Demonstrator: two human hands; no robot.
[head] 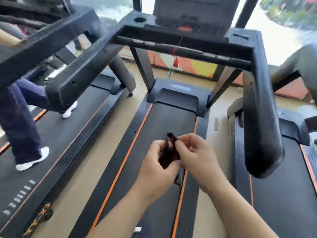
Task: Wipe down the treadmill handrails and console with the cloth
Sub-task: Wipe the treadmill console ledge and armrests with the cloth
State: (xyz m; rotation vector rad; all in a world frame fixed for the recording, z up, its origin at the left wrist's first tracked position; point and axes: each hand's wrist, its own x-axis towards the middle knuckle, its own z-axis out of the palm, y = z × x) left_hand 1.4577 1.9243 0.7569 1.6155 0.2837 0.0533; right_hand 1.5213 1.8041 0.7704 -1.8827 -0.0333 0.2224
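both hands held together low over the treadmill belt (164, 121), between the two handrails and touching neither. cloth (169, 155) dark, black with some red, bunched up between the hands. left hand (157, 167) curled round the lower part of the cloth, fingers wrapped over it. right hand (197, 157) pinching the upper edge of the cloth with thumb and forefinger, other fingers loosely bent behind. right handrail (260, 117) black, padded, runs down the right side and ends near the right hand but apart from it. left handrail (80, 78) well away, up and left. black crossbar (185, 52) joins the two rails ahead, with a red safety clip (175, 61) hanging from it on a cord. console (195, 12) above the bar at top of view, blurred, detail unreadable. neighbouring treadmill on the left carries another person, dark trousers (18, 121), white shoes (32, 160), mid-stride on its belt.
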